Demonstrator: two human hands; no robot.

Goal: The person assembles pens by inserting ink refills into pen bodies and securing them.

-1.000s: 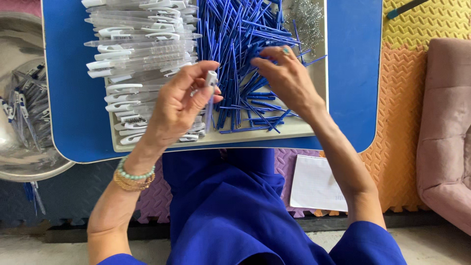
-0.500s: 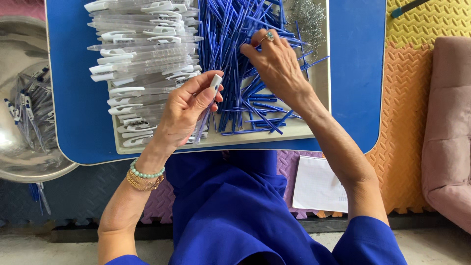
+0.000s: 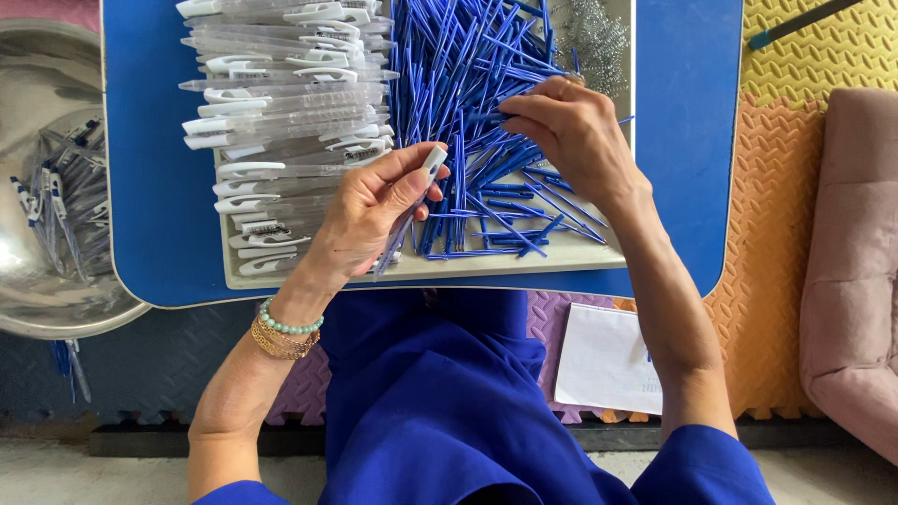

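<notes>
Head view, swept left to right: at far left a steel bowl (image 3: 42,309) holding a loose heap of assembled pens, blue and clear, set beside the blue worktop (image 3: 159,224). On the worktop, a pale tray (image 3: 524,266), its left half stacked with clear pen barrels (image 3: 281,103) bearing white clips, all lying crosswise. Next, the left hand (image 3: 365,220), beads and gold bangles at the wrist, fingers (image 3: 407,168) curled closed around one clear pen barrel with a white end (image 3: 421,182), held slanted over the tray's near edge. Just right of it, a thick pile of blue refills (image 3: 468,84) filling the tray's middle. Over that pile the right hand (image 3: 571,136), fingers (image 3: 524,108) pinched together down among the refills; whether one is already gripped cannot be told. At the tray's top right corner, a small tangle of metal springs (image 3: 594,33). Further right, a white sheet of paper (image 3: 608,360) on the foam floor mat and a pink cushion (image 3: 851,281) at the edge. Judged from this: a picking step in an assembly, barrel ready, refill being singled out. Next move calls for lifting one refill clear of its neighbours and lining its tip up with the barrel's open end.
</notes>
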